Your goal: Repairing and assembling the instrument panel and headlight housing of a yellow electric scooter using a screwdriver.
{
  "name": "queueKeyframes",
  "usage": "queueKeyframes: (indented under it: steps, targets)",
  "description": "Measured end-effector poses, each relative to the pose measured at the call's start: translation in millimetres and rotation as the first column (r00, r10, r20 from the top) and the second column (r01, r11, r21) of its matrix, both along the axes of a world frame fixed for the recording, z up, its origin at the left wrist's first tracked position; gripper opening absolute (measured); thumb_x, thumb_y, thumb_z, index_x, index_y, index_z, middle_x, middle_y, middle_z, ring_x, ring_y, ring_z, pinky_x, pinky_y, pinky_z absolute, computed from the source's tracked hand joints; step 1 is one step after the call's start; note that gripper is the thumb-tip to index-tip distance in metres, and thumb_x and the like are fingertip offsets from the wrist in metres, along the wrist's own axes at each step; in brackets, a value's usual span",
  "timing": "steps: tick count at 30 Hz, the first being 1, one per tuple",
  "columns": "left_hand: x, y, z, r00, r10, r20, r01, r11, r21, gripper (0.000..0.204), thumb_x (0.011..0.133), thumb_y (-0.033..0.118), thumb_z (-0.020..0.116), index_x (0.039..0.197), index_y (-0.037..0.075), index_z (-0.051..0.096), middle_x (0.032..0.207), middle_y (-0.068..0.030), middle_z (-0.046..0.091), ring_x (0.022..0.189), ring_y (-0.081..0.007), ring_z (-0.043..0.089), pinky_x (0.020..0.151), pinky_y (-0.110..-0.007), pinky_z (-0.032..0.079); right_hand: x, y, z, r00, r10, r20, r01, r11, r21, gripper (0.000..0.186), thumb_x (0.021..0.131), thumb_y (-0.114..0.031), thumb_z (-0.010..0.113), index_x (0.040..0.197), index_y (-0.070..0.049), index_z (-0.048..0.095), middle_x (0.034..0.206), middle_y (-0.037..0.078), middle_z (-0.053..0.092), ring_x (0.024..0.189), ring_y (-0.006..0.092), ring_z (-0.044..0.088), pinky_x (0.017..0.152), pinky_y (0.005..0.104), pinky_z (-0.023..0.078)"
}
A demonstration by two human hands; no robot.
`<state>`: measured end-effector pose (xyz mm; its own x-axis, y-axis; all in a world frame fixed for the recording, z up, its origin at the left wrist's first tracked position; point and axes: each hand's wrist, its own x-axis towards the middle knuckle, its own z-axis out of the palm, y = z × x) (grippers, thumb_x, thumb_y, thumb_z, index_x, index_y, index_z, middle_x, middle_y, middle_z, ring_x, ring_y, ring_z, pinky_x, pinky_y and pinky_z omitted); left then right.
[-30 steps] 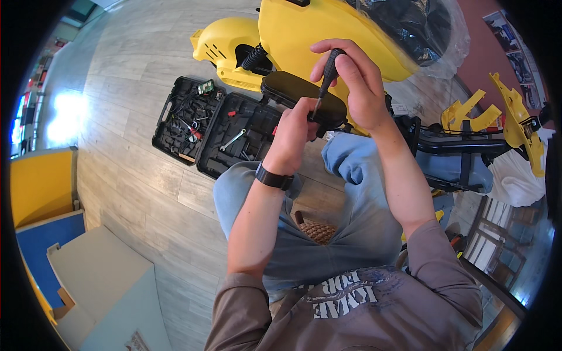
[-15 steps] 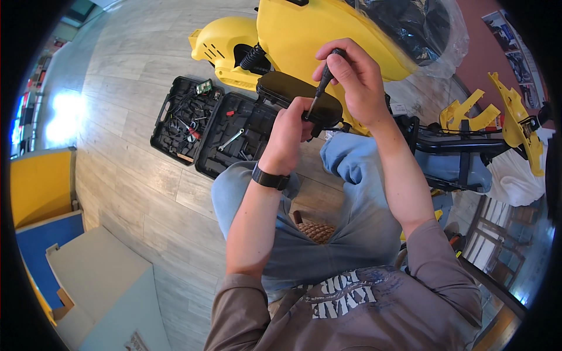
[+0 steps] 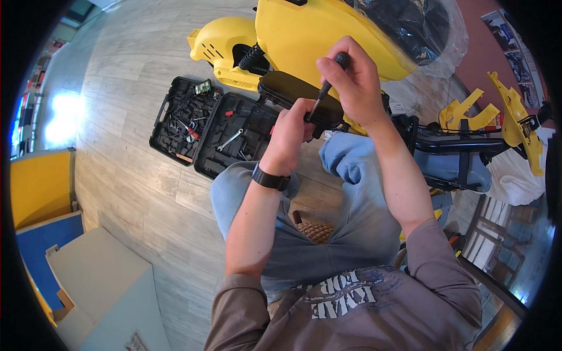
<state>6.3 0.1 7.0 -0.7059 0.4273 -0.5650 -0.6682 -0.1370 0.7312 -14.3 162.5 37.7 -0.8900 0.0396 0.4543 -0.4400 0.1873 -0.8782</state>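
Near the upper middle, my right hand (image 3: 357,88) is closed on the handle of a black screwdriver (image 3: 341,61). Its metal shaft angles down to my left hand (image 3: 288,131), which is closed at the near edge of an oblong black part (image 3: 277,85), apparently gripping it; the tip is hidden by the fingers and dark part. Behind both hands is a large yellow body panel (image 3: 298,35) with a black spring (image 3: 250,57) beside it.
An open tool case (image 3: 215,140) with a wrench (image 3: 230,139) lies left of my knees. Right are a black frame (image 3: 451,143), yellow plastic pieces (image 3: 520,126) and white cloth (image 3: 509,178). Grey, blue and yellow boards (image 3: 111,269) stand lower left; a plastic-wrapped item (image 3: 410,29) is upper right.
My right hand has turned on the screwdriver handle, its thumb and fingers shifting, with the handle's top slightly right. My left hand and the black part have moved very slightly.
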Motion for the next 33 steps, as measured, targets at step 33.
queueKeyframes:
  steps: [33]
  targets:
    - [3, -2, 18, 1.0, 0.017, 0.0, -0.017, 1.0, -0.003, 0.026, 0.089, 0.039, 0.059, 0.095, 0.014, 0.067, 0.075, 0.0041, 0.05, 0.064, -0.0073, 0.043, 0.061, -0.023, 0.035, 6, -6, 17, 0.995, 0.033, -0.096, -0.034, 0.999, -0.013, 0.019, 0.099, -0.008, 0.051, 0.112, 0.0, 0.063, 0.097, 0.008, 0.068, 0.092, 0.0145, 0.066, 0.081, 0.0261, 0.051]
